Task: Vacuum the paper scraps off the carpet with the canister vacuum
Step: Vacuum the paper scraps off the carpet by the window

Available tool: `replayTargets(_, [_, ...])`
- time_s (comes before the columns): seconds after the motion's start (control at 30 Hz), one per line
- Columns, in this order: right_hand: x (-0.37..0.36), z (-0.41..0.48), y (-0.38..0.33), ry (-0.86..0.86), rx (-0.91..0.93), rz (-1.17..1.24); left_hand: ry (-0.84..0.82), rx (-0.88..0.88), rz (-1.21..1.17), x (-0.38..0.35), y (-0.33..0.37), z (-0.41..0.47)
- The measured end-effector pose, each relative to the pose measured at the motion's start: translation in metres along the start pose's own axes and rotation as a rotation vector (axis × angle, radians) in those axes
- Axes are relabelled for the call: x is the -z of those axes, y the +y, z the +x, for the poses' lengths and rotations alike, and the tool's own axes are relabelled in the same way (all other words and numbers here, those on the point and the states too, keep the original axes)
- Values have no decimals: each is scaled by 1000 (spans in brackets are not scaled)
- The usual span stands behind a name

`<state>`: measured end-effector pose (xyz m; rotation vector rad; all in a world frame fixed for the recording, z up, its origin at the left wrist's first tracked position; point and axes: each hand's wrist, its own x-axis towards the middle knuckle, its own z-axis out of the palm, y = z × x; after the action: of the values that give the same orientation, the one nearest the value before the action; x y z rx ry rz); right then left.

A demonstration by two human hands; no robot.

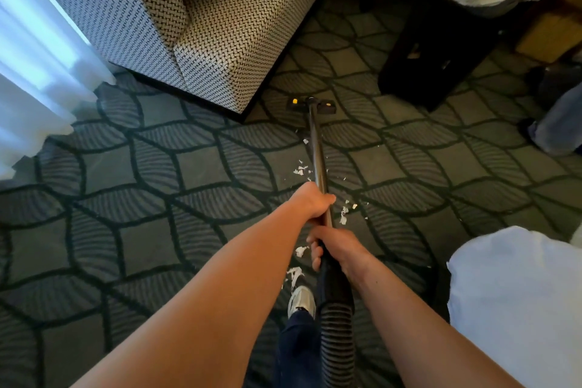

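Both the left hand and right hand grip the wand, but its head lies far beyond the scraps, so a fast backstroke may scatter them.

The carpet is dark grey with black leaf shapes and stripes. The chair is white with little black zigzags. The paper scraps are white. The vacuum head is black with two yellow dots. The wand is shiny grey. The handle and hose are black.
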<state>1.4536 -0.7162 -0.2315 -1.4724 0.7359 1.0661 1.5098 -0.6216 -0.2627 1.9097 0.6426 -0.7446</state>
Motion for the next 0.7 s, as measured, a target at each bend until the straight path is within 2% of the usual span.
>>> replayTargets(0.2, [13,80,-47,16,15,36,1,24,-38,-4,19,96])
replayTargets(0.33, [17,122,-52,29,11,34,-7,57,-73,-14,12,136])
replayTargets(0.53, [12,140,-41,-37,-96,96,-60,108,-66,-20,-9,151])
replayTargets(0.7, [1,137,-41,-67,-142,158,-26,91,-26,-17,-12,143])
